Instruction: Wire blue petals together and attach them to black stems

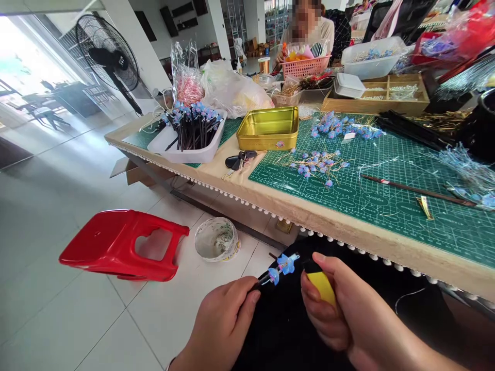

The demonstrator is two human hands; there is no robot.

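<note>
My left hand (228, 319) is closed around a dark hair stick with blue flowers (285, 264) at its upper end, held above my lap. The stick tilts up to the right, and its lower part is hidden in my fingers. Close by on the right, my right hand (336, 309) grips a yellow lighter (322, 286) with a black top. The thumb rests on the top of it. A small gap lies between the flowers and the lighter; I cannot make out any flame.
Loose blue flowers on wires (319, 166) lie on the green cutting mat (371, 206), behind a gold tin (266, 139). A white tray (181, 156) holds several flowered sticks. Left on the floor are a red stool (104, 237) and a bucket (216, 239). A person (325, 33) sits opposite.
</note>
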